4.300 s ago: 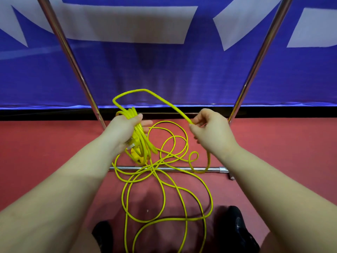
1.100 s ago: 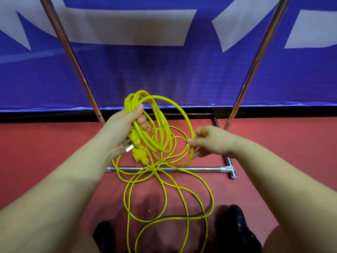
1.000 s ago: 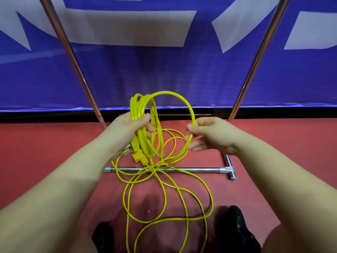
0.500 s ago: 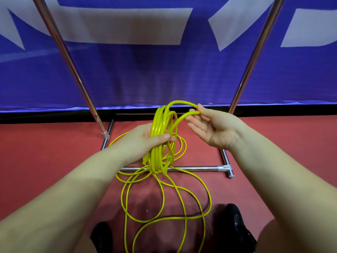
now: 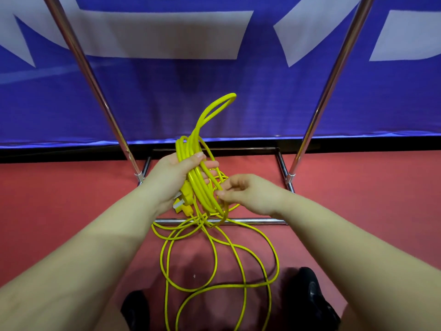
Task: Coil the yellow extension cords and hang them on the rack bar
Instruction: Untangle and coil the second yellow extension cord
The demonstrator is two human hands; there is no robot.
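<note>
My left hand [image 5: 175, 176] grips a bundle of yellow extension cord loops [image 5: 199, 187]; one loop sticks up above the fist to about the banner's lower edge. A yellow plug [image 5: 182, 203] hangs under that hand. My right hand [image 5: 245, 193] is lower and to the right, its fingertips pinching a strand at the bundle's right side. Loose yellow cord [image 5: 214, 266] trails in wide loops on the red floor between my feet. The rack's top bar is out of view; only its two slanted chrome uprights [image 5: 93, 84] and low base bar [image 5: 250, 221] show.
A blue banner with white shapes [image 5: 167, 34] stands behind the rack. The rack's right upright [image 5: 329, 84] meets the base frame near my right wrist. My black shoes [image 5: 310, 299] stand on the red floor at the bottom, beside the loose cord.
My right hand has laid its loop onto the bundle, let it go and dropped down to pinch a lower strand. My left hand has shifted left with the thicker bundle.
</note>
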